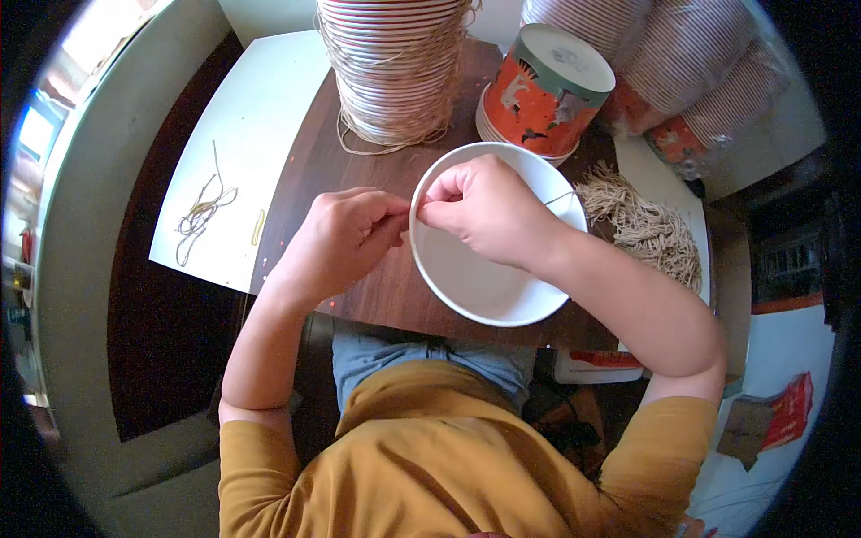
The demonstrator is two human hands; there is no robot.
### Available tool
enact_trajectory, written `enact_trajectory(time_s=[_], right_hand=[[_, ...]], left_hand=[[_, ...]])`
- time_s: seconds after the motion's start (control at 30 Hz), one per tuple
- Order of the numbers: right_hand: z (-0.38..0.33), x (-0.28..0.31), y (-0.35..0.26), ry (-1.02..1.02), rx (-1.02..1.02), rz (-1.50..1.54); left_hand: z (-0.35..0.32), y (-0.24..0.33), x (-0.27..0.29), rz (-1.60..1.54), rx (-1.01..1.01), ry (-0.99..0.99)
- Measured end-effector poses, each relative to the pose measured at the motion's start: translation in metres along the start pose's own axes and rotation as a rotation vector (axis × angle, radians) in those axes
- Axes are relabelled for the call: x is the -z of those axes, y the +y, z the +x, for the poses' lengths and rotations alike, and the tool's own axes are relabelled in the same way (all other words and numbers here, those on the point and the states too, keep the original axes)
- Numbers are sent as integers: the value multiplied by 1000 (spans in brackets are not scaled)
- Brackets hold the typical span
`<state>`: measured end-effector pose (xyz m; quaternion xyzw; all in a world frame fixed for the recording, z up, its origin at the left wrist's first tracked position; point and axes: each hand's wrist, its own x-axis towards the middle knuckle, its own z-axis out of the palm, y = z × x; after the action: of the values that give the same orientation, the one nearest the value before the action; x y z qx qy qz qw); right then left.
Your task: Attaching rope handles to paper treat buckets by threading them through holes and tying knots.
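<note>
A white paper bucket [489, 287] stands at the table's front edge, its mouth facing up toward me. My right hand [489, 211] reaches inside it, thumb and fingers pinched against the left part of the wall. From outside, the fingertips of my left hand [354, 231] press together at the same spot of the rim. A thin cord [560, 196] comes out from behind my right hand and crosses the bucket's right rim. What lies between the fingertips is too small to make out. A bundle of beige cords [641, 224] lies right of the bucket.
Behind stands a tall stack of nested buckets [395, 81] with cord loops hanging round it. Beside it, an orange and green printed bucket [547, 94] sits upside down. Plastic-wrapped bucket stacks [691, 63] fill the back right. Loose string [206, 215] lies on a white board [242, 134] at left.
</note>
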<state>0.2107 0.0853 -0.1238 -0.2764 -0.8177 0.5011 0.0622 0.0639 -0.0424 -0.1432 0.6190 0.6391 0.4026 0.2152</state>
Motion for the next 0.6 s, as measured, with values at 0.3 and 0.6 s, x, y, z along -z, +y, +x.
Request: enact_trajectory(time_s=[0.3,0.6], right_hand=[[-16,26,-9,-300,-115,-68],[-87,10,-40,-114,356,-646]], left_hand=[[-20,-17,-9,-343,171,142],[-52,-3,-2,-1125,188,77]])
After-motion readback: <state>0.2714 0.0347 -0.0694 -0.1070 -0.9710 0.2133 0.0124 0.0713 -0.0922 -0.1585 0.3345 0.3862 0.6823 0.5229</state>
